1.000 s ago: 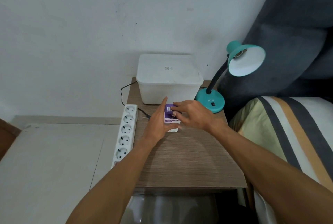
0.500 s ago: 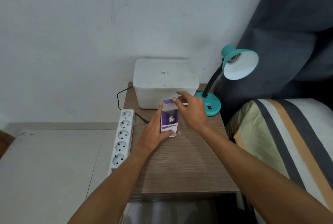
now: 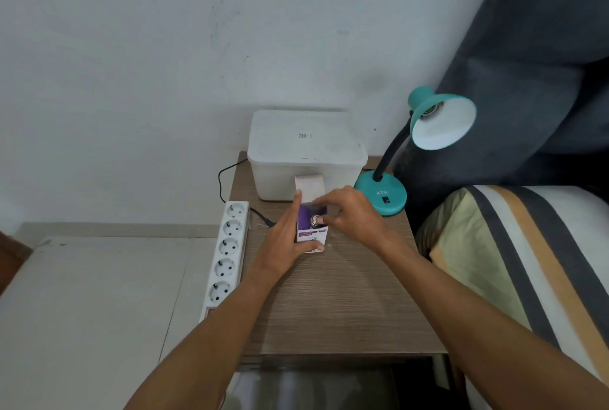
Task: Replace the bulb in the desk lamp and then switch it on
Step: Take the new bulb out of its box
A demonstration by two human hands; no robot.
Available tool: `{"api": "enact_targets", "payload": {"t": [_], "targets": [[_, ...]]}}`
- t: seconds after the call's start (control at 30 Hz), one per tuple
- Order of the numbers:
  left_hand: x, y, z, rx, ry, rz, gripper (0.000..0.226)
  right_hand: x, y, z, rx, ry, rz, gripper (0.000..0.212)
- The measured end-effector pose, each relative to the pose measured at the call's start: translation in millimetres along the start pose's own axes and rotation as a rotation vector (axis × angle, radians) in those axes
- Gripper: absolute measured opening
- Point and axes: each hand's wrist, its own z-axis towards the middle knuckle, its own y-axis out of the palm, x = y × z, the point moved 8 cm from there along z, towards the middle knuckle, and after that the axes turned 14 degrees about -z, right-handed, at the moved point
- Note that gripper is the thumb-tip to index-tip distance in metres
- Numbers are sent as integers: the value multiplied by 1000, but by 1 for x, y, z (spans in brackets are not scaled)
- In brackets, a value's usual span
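Note:
A small purple and white bulb box (image 3: 311, 234) stands on the wooden bedside table (image 3: 333, 297) with its top flap open. My left hand (image 3: 286, 238) grips the box from its left side. My right hand (image 3: 349, 211) reaches into the open top, its fingertips pinching the metal screw base of the bulb (image 3: 315, 220) inside. The teal desk lamp (image 3: 428, 132) stands at the table's back right; its shade faces me and the socket inside holds no bulb. A black switch sits on the lamp's round base (image 3: 384, 196).
A white lidded plastic tub (image 3: 306, 152) stands at the back of the table. A white power strip (image 3: 227, 254) lies along the left edge, with a black cable (image 3: 227, 178) behind it. A striped bed (image 3: 514, 264) and dark cushion (image 3: 527, 56) lie to the right.
The box's flap was lifted open and now stands up. My right hand moved from the flap down into the box onto the bulb's base. My left hand kept hold of the box.

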Motion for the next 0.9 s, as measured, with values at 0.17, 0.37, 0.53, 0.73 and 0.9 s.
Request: {"api": "enact_targets", "payload": {"t": [0.17,0.37,0.53,0.73,0.9], "targets": [[-1,1,0,-10,-6,-15,119,-7,3,6,-153,-79,-24,29],[-3,1,2,-5,-18,-25,119,-21,5,7,-183,-184,-218,22],[-2,2,2,-12,-23,-27,119,-23,6,7,-217,-196,-229,22],[0,1,2,1,-18,-21,121,-23,14,12,-225,-151,-231,26],[1,1,1,5,-12,-18,120,-13,17,2,-56,-68,-92,25]]}}
